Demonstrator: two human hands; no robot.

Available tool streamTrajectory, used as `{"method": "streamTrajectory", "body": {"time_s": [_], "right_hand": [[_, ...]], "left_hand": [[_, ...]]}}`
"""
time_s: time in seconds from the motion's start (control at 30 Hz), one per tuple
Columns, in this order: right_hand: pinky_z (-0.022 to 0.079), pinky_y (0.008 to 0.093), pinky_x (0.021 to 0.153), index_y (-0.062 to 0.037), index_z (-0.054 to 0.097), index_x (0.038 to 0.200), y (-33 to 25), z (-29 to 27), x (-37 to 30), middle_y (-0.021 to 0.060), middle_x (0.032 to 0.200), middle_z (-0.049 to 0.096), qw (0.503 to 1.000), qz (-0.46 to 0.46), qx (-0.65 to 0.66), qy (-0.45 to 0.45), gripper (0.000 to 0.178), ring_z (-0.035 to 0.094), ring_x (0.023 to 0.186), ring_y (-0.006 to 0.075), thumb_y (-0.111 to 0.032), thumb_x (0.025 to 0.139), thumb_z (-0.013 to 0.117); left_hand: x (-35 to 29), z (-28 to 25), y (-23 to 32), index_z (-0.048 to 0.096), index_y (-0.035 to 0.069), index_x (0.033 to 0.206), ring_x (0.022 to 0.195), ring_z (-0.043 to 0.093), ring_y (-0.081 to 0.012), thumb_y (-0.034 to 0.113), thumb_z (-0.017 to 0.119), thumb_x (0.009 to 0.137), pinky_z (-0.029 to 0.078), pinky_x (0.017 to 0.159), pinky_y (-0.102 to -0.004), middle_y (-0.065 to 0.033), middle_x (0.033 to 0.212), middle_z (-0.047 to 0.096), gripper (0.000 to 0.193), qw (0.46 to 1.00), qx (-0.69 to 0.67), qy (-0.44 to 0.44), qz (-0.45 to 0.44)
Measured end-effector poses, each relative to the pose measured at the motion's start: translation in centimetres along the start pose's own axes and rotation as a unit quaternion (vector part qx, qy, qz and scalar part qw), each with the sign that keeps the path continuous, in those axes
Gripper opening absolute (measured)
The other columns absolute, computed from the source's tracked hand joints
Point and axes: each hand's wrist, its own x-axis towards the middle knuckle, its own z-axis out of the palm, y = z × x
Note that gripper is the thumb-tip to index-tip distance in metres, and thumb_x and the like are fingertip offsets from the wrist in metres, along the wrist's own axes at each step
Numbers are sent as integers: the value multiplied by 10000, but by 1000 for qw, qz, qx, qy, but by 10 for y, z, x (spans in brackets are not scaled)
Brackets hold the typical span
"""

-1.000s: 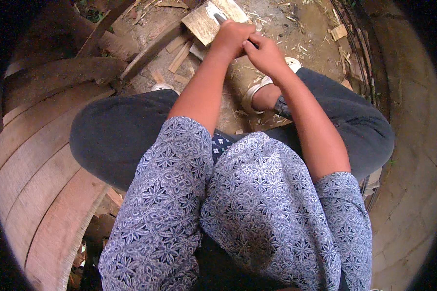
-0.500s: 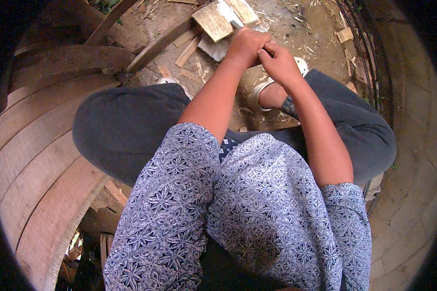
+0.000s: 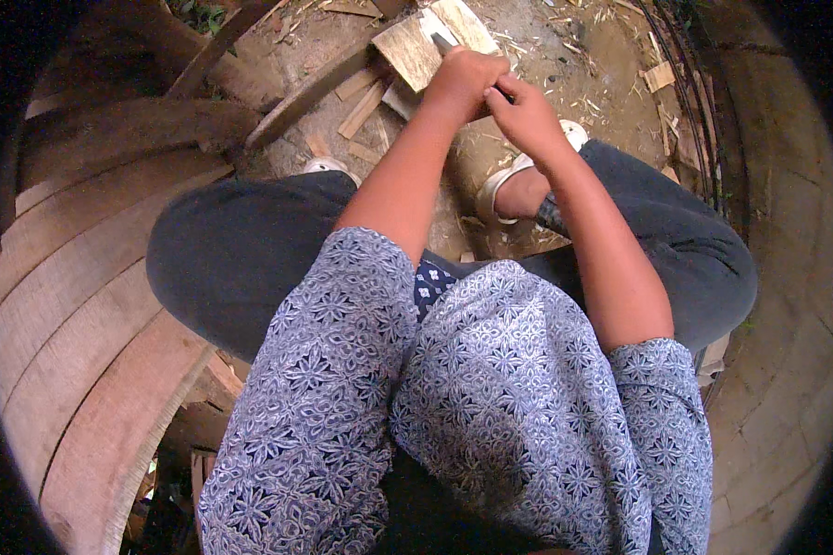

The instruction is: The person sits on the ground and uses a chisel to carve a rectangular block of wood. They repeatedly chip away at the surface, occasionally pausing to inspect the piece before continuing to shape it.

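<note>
Both my hands are closed one behind the other on a dark-handled tool, held over pale wood in front of me. My left hand (image 3: 467, 81) wraps it farther forward, and my right hand (image 3: 526, 111) grips the rear end close against the left. A narrow grey metal end of the tool (image 3: 442, 42) sticks out past my left fist. Most of the tool is hidden by my fingers, so its exact kind cannot be told. Under the metal end lies a pale, rough wood piece (image 3: 403, 57), with another pale wood piece (image 3: 463, 23) beside it.
Thin wood strips (image 3: 363, 109) and shavings (image 3: 565, 69) litter the ground between my feet in white clogs (image 3: 504, 180). A curved plank (image 3: 310, 92) stands left of the wood. Long boards (image 3: 74, 370) curve along my left. Dark cables (image 3: 699, 102) run at the right.
My hands have moved slightly back and left with the tool. The two pale wood pieces, parted before with a grey block showing, now appear closer together, and more of the metal end shows above them.
</note>
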Motion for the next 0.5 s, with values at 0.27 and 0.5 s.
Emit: {"method": "streamTrajectory", "body": {"time_s": [0.27, 0.5], "right_hand": [[502, 395, 899, -14, 682, 1111, 12, -33, -56, 202, 1029, 706, 998, 54, 43, -12, 297, 682, 990, 322, -216, 918, 582], [508, 396, 869, -11, 681, 1105, 8, -35, -60, 199, 1001, 708, 999, 31, 22, -15, 287, 686, 944, 312, -210, 920, 588]], "left_hand": [[-15, 24, 52, 591, 120, 782, 803, 671, -322, 226, 668, 791, 470, 763, -456, -118, 768, 668, 131, 998, -66, 7, 15], [-18, 25, 57, 618, 133, 792, 817, 688, -288, 176, 660, 756, 480, 783, -418, -82, 794, 703, 70, 999, -33, 31, 12]]}}
